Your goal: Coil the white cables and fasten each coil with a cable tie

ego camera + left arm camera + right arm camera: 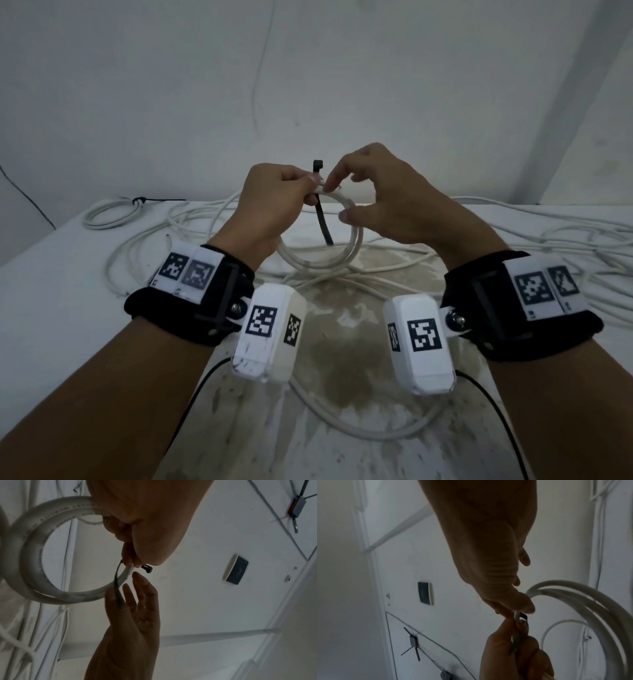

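My left hand point(274, 198) grip pinching white cable coil point(322, 253) and black cable tie point(320, 202) above desk point(51, 267). My right hand point(383, 192) fingers loosely spread, index fingertip touching coil top. Loose white cables point(548, 236) across desk; tied coil point(109, 212) far left.

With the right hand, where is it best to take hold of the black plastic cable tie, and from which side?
Probably the free tail of the black plastic cable tie, pinched from the right by the right hand: it hangs loose inside the white cable coil, while the left hand pins its middle.
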